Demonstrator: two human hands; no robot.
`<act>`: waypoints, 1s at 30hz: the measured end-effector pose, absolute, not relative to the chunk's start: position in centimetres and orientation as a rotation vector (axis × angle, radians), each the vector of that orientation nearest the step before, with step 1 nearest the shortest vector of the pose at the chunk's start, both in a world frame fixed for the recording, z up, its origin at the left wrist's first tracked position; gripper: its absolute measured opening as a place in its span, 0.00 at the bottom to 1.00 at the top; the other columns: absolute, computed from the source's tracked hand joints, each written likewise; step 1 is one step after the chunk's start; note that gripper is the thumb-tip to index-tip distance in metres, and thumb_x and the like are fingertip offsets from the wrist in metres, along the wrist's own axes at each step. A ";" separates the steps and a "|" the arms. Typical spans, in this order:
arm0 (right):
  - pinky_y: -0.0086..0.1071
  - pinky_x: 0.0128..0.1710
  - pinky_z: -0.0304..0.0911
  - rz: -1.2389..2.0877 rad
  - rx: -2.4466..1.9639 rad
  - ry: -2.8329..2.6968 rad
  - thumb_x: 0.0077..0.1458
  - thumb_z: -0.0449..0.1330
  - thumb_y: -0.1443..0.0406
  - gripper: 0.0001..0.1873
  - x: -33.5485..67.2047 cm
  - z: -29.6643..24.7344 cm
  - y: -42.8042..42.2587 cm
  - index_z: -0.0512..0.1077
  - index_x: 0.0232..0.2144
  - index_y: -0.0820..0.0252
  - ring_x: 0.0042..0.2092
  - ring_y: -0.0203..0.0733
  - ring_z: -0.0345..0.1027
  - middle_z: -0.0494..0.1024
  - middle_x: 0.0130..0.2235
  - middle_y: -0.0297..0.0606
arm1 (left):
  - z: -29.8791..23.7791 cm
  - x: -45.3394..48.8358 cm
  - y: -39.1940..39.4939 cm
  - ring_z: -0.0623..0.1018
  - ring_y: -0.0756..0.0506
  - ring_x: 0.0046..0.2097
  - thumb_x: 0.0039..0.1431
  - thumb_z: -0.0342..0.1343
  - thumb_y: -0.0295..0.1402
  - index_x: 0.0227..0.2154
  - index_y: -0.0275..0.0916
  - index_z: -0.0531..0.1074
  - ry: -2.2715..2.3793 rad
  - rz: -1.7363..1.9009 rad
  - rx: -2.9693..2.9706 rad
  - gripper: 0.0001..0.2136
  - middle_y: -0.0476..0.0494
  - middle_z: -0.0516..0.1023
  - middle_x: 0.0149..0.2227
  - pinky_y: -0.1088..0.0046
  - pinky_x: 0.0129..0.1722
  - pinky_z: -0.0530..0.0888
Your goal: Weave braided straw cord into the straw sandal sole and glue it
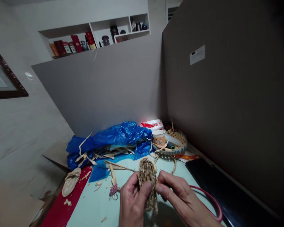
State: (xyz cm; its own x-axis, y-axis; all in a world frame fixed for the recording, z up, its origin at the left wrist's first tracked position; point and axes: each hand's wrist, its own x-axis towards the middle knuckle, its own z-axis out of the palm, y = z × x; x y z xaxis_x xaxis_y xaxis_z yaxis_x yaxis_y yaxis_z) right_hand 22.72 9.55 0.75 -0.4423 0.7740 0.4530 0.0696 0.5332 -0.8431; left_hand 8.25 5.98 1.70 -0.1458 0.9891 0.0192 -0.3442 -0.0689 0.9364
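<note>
The left hand (133,201) has its fingers clamped around an upright, oblong braided fibre piece (147,168), ropy and coarse, above the pale green bench (82,212). The right hand (177,192) brings thumb and forefinger to its right edge; whether they grip it, I cannot tell. Beyond lie papery dry strips (119,166), glossy crumpled blue plastic (123,132) and a round woven basket (183,145) beside a printed paper cup (159,138). The white label (197,55) on the grey partition (227,94) is illegible.

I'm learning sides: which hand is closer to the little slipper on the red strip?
Left. The left hand is right of the slipper; the right hand is farther right, beyond the woven piece.
</note>
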 end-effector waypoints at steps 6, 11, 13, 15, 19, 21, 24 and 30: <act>0.26 0.34 0.58 1.175 -0.725 -1.851 0.69 0.52 0.58 0.16 22.8 1.3 9.6 0.62 0.29 0.58 0.33 0.36 0.61 0.68 0.30 0.30 | 1.9 8.1 5.9 0.80 0.41 0.40 0.52 0.70 0.42 0.36 0.37 0.80 1.071 1.425 0.936 0.14 0.42 0.84 0.34 0.67 0.43 0.74; 0.29 0.34 0.56 1.206 -0.773 -1.863 0.68 0.53 0.54 0.18 24.0 2.5 9.6 0.64 0.28 0.57 0.33 0.38 0.62 0.69 0.29 0.31 | 2.4 8.0 5.8 0.79 0.41 0.40 0.52 0.69 0.43 0.37 0.37 0.81 1.092 1.390 0.996 0.15 0.40 0.84 0.36 0.68 0.42 0.73; 0.30 0.34 0.54 1.185 -0.810 -1.857 0.68 0.52 0.54 0.19 24.5 2.8 9.9 0.62 0.27 0.57 0.33 0.39 0.60 0.67 0.29 0.31 | 2.3 7.9 5.7 0.78 0.41 0.40 0.52 0.69 0.43 0.37 0.38 0.81 1.090 1.374 1.016 0.15 0.41 0.84 0.36 0.69 0.43 0.73; 0.30 0.36 0.54 1.182 -0.833 -1.852 0.70 0.52 0.54 0.19 24.9 3.2 10.1 0.63 0.28 0.57 0.34 0.39 0.59 0.66 0.30 0.31 | 2.1 7.8 5.7 0.78 0.41 0.41 0.53 0.69 0.43 0.37 0.38 0.81 1.076 1.341 1.010 0.14 0.41 0.84 0.37 0.69 0.43 0.73; 0.29 0.37 0.54 1.247 -0.800 -1.830 0.70 0.52 0.51 0.20 25.1 3.5 10.2 0.63 0.29 0.57 0.34 0.38 0.57 0.65 0.30 0.30 | 1.6 7.7 5.9 0.80 0.39 0.44 0.53 0.69 0.42 0.40 0.39 0.83 0.988 1.275 0.991 0.15 0.40 0.85 0.40 0.65 0.48 0.72; 0.29 0.35 0.54 1.306 -0.750 -1.788 0.69 0.53 0.49 0.22 24.9 3.2 10.3 0.60 0.28 0.57 0.33 0.38 0.56 0.63 0.29 0.30 | 1.6 7.7 6.1 0.81 0.38 0.45 0.52 0.70 0.41 0.42 0.39 0.83 0.946 1.247 1.000 0.16 0.39 0.85 0.41 0.63 0.50 0.72; 0.27 0.35 0.54 1.399 -0.683 -1.729 0.69 0.53 0.50 0.22 24.4 2.3 10.4 0.59 0.28 0.57 0.33 0.37 0.55 0.61 0.30 0.30 | 1.6 7.5 6.2 0.81 0.37 0.43 0.52 0.70 0.40 0.43 0.39 0.84 0.938 1.234 1.033 0.17 0.38 0.86 0.39 0.62 0.49 0.73; 0.26 0.30 0.52 1.582 -0.531 -1.658 0.67 0.57 0.52 0.23 24.1 1.6 10.2 0.60 0.26 0.60 0.30 0.33 0.52 0.59 0.27 0.29 | 1.8 7.4 6.4 0.82 0.38 0.38 0.50 0.71 0.42 0.41 0.37 0.85 0.776 1.069 0.961 0.18 0.39 0.85 0.31 0.64 0.43 0.74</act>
State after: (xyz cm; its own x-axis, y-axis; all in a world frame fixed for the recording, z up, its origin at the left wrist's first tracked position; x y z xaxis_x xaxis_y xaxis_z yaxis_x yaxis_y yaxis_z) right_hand 24.10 10.22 1.59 -0.6172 0.7488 0.2416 -0.2062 0.1424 -0.9681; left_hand 7.37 6.41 1.84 0.3052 0.9501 -0.0650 -0.3561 0.1772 0.9175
